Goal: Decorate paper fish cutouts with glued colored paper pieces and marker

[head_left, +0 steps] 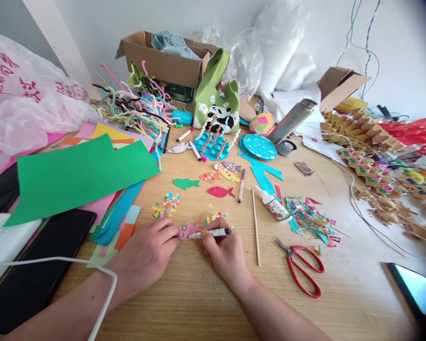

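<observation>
A pink paper fish (190, 229) lies on the table between my two hands, with drawn lines on its head. My left hand (151, 248) has its fingers closed together and pins the fish at its head end. In a writing grip, my right hand (225, 251) holds a white marker (216, 232) with a black end, its tip at the fish's body. Small paper confetti sits in little heaps (172, 202) just beyond my hands. Farther back lie a green paper fish (185, 183), a red paper fish (220, 191) and several decorated ones.
Red-handled scissors (305, 270), a wooden stick (256, 227), a glue bottle (275, 206) and paper scraps (312, 220) lie to the right. Green paper sheets (81, 175) and a black phone-like slab (46, 270) are at left. A white cable (110, 284) crosses my left forearm.
</observation>
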Tool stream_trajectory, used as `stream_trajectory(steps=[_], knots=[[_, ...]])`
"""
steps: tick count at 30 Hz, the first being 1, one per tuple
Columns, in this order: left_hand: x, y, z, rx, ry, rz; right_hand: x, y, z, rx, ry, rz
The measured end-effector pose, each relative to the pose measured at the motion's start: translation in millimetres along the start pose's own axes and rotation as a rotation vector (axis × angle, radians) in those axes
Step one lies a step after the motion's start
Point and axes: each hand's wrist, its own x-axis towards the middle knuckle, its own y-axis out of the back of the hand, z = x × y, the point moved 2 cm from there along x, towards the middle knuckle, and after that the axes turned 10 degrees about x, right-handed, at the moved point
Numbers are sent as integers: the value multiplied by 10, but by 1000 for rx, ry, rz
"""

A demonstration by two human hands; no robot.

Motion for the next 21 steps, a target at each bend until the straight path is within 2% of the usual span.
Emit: stream_trajectory(steps=[21], knots=[[-3, 12, 1, -1, -5, 15, -7, 16, -15, -13, 18, 38]])
